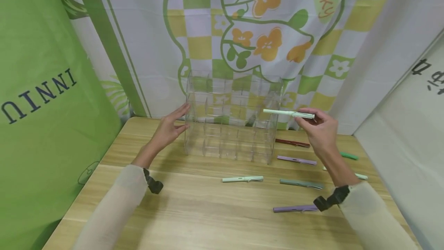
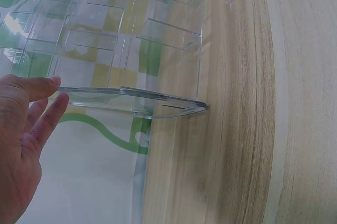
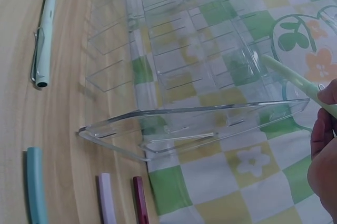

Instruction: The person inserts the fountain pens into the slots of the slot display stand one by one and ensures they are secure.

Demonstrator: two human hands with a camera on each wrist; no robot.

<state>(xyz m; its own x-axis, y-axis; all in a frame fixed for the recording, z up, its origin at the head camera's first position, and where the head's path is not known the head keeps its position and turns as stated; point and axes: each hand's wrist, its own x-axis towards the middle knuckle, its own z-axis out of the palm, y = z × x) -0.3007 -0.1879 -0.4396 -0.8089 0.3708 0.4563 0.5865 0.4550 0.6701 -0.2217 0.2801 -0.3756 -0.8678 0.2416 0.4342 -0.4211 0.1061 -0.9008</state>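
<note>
The right hand (image 1: pixel 320 126) is pinching a slim mint-green plastic pen (image 1: pixel 282 112) by its clip end, between thumb and fingers. The pen is hanging above the bench (image 1: pixel 194 211), its plain barrel end pointing left, across the right side of a clear acrylic organiser (image 1: pixel 228 151) with stepped rows of compartments. Its long axis is running nearly level in the head view, dipping slightly toward the clip end. In the right wrist view it is slanting, with the barrel end toward the organiser; whether that tip is touching anything cannot be told.

The left hand (image 1: pixel 170 126) is touching the organiser's left side panel, its thumb and fingers reaching out rather straight.

On the bench, a dark red pen (image 1: pixel 292 142), a pale lilac pen (image 1: pixel 296 160) and a grey-green pen (image 1: pixel 301 184) are lying right of the organiser or in front of it, their axes running roughly left to right. A second mint-green pen (image 1: pixel 243 179) is lying nearer the front, its clip end pointing right.
</note>
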